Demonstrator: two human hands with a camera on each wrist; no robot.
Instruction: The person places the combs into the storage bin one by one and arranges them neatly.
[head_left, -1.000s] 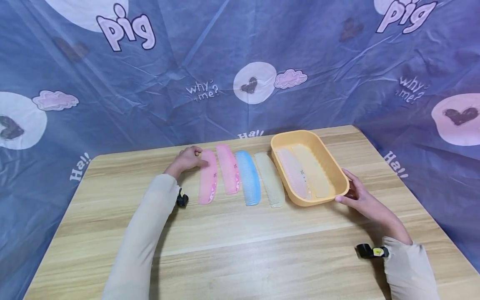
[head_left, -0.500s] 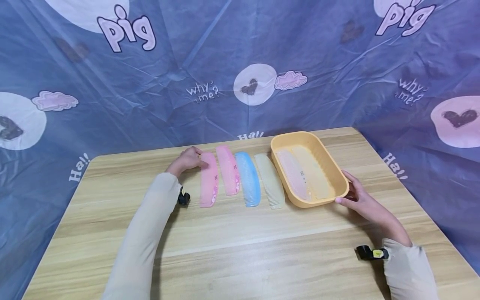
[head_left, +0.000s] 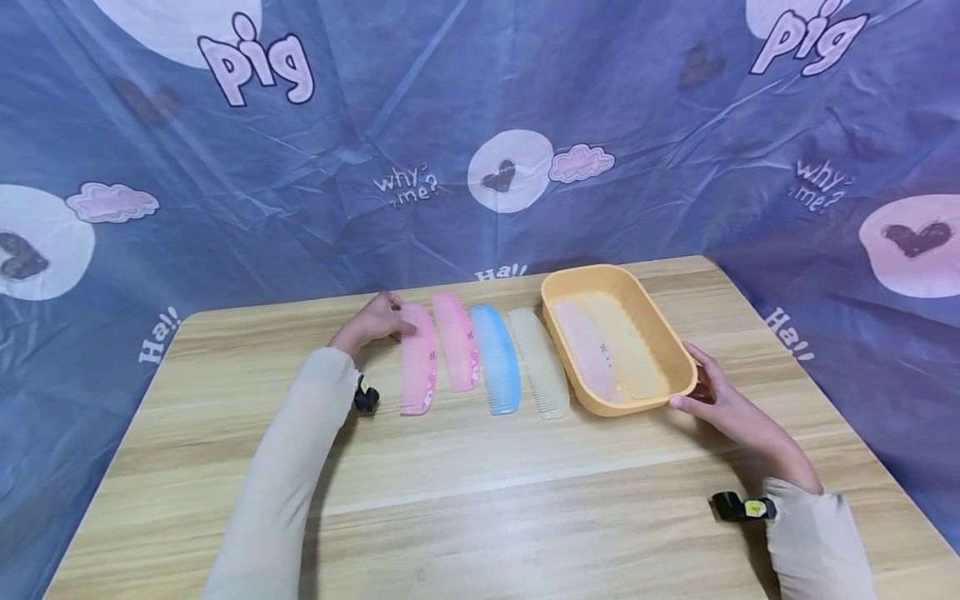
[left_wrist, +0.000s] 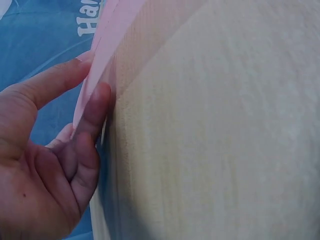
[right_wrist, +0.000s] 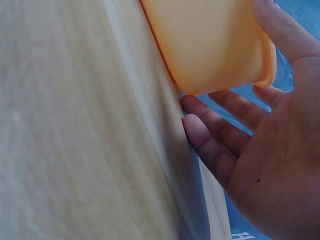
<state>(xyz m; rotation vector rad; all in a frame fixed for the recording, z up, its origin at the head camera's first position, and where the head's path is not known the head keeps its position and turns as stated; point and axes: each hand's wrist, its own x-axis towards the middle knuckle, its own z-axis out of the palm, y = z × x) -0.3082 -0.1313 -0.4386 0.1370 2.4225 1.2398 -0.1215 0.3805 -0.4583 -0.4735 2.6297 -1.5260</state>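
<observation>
At the left end of a row of combs, my left hand [head_left: 372, 321] pinches the leftmost pink comb [head_left: 419, 362] near its far end. The left wrist view shows the thumb on one face of this pink comb [left_wrist: 107, 42] and fingers on the other. To its right lie a second pink comb [head_left: 455, 342], a blue comb [head_left: 501, 358] and a pale yellowish comb [head_left: 542, 362]. My right hand [head_left: 720, 396] holds the near right corner of an orange-yellow plastic basket [head_left: 670, 346]. Inside it lie a pale pink comb [head_left: 587, 350] and a cream comb [head_left: 626, 346].
Everything stands on a light wood-grain table [head_left: 480, 500]. A blue printed cloth [head_left: 390, 100] hangs behind and beside the table. Each wrist wears a small black camera, such as the left one [head_left: 366, 395].
The leftmost pink comb has shifted slightly toward the second pink comb, with the left hand on it. The right hand stays at the basket's corner. The head view has tilted slightly.
</observation>
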